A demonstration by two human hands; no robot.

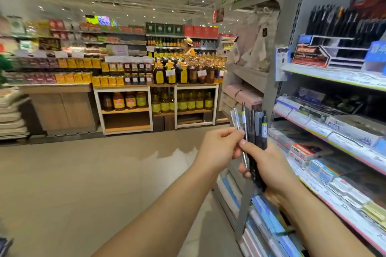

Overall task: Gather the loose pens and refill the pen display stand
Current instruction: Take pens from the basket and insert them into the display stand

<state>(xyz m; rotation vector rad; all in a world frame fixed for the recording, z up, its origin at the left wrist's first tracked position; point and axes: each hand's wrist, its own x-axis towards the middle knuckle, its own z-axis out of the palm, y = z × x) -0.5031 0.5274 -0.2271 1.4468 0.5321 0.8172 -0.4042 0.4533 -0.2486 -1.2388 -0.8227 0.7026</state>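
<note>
Shop aisle | right hand [269, 165] fingers clamped on pens [255, 131] | left hand [217, 148] fingers pinching one pen [237, 120]

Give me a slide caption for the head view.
Both hands, left and right, hold pens beside stationery shelves.

— Where's the person standing?
— Shelving [334, 77] on the right, pen display stand [342, 48] up on it. Bundle of pens [255, 131] between both hands, left hand [217, 148] beside right hand [269, 165].
— Behind?
— Bottle shelves [163, 81] across the floor [83, 173].
</note>
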